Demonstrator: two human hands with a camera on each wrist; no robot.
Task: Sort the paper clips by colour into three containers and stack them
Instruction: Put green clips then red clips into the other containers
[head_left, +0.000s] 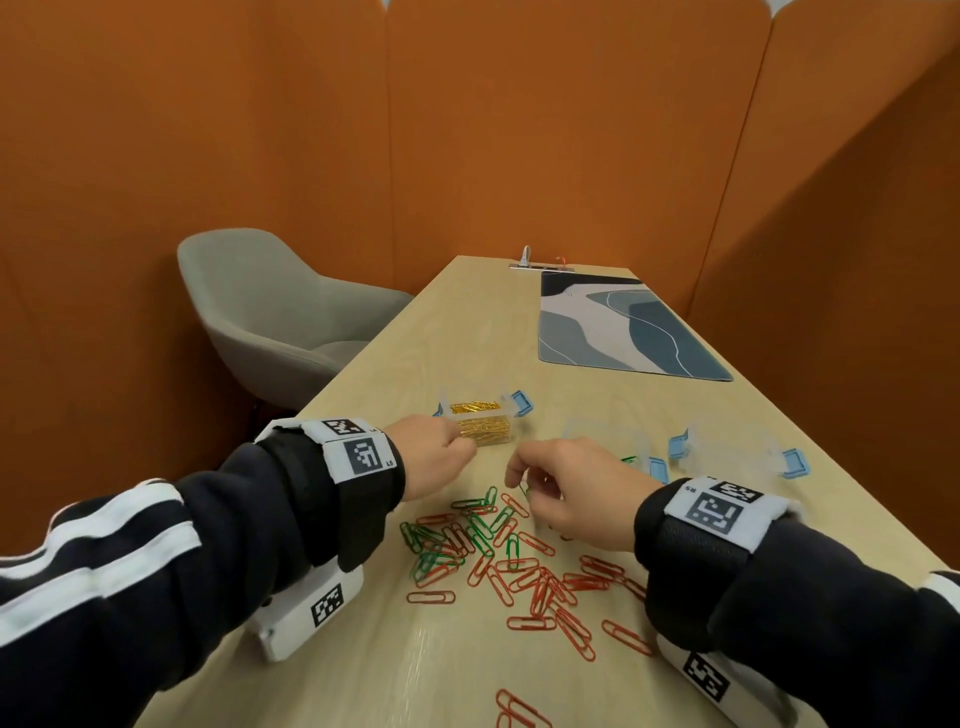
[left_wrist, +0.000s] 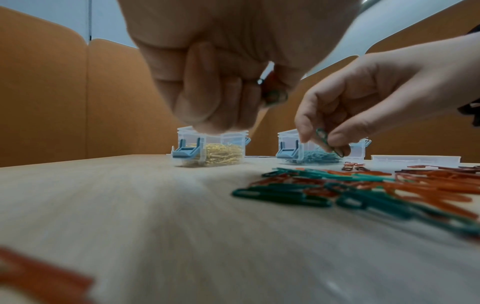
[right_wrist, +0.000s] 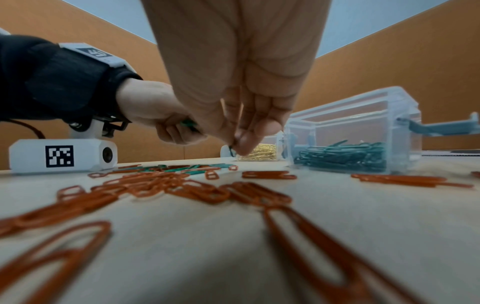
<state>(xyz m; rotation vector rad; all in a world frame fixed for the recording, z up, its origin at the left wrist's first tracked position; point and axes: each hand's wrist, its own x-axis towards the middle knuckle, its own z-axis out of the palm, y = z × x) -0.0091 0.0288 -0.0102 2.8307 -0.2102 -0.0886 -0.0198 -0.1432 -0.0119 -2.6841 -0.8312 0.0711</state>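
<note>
A mixed pile of red and green paper clips (head_left: 493, 545) lies on the wooden table (head_left: 363, 649) in front of me. My right hand (head_left: 519, 480) hovers just above the pile and pinches one green clip (left_wrist: 324, 139) between thumb and fingers. My left hand (head_left: 462, 447) is curled beside the clear container of gold clips (head_left: 480, 423) and holds a few green clips (right_wrist: 188, 123) in its fingers. The container with green clips (right_wrist: 350, 144) stands open to the right. An empty clear container (head_left: 737, 447) with blue latches sits further right.
A patterned desk mat (head_left: 623, 322) covers the far right of the table. A grey chair (head_left: 275, 312) stands past the table's left edge. Orange partition walls enclose the space. Loose red clips (head_left: 519, 712) reach toward the table's near edge.
</note>
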